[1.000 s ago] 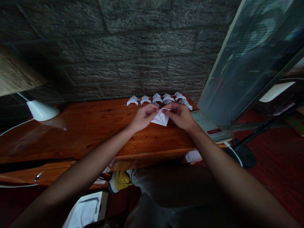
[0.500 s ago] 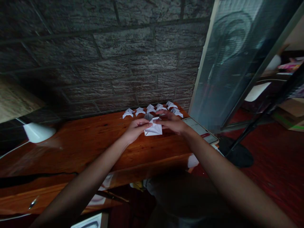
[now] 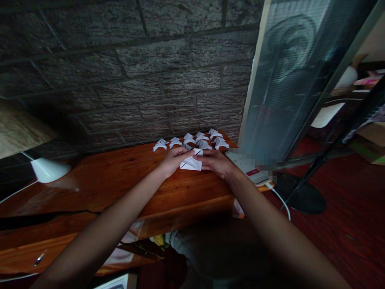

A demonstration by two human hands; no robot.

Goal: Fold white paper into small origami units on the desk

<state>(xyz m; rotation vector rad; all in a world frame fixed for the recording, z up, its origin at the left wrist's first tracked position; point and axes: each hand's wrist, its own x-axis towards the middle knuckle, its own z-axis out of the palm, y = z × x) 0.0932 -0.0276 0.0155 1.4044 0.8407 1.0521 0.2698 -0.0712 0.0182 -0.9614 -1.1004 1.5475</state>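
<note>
A folded piece of white paper (image 3: 191,163) is held between my two hands, over the wooden tabletop (image 3: 126,176). My left hand (image 3: 173,160) is closed on its left side, thumb on top. On the other side my right hand (image 3: 215,161) grips the right edge, with the thumb laid along the paper. Just behind stand several folded white paper figures (image 3: 160,145) in two loose rows near the wall. The figure directly behind the held paper is partly hidden by it.
A phone (image 3: 248,167) with a white cable (image 3: 282,200) lies at the table's right end. To the left stands a lamp with a white base (image 3: 49,169). A stone-patterned wall (image 3: 132,92) runs along the back, and a black round stand base (image 3: 305,198) rests on the floor.
My right hand's fingers, earlier raised and spread over the figures, have come down and closed on the paper's right side. My left hand keeps its hold. The view has shifted slightly.
</note>
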